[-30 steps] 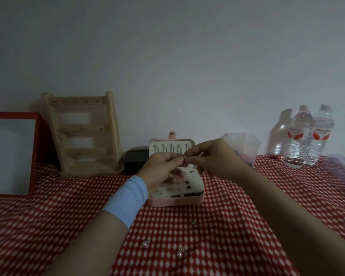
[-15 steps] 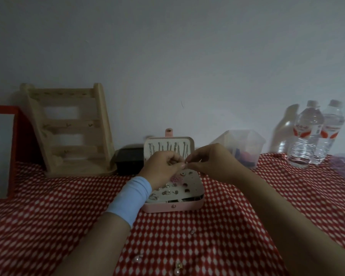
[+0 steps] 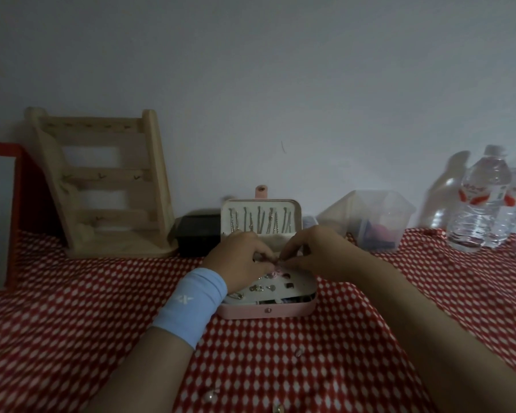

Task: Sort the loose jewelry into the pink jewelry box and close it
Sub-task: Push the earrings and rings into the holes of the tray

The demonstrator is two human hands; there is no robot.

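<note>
Moved: both hands, lower than before
Left hand (image 3: 239, 259): fingers curled, pinching a tiny piece (image 3: 277, 260)
Right hand (image 3: 316, 254): pinching it too
Pink jewelry box (image 3: 283, 310): open, beneath them, on checked cloth (image 3: 72, 308)
Loose jewelry (image 3: 300, 351): scattered nearer the front

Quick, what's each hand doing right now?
Left hand: pinches a small jewelry piece over the pink box.
Right hand: pinches the same piece.

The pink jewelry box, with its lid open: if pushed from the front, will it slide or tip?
The pink jewelry box looks low and wide, so it likely slides, not tips. The checked cloth may wrinkle under it. Its upright lid might swing, shaking the chains.
</note>
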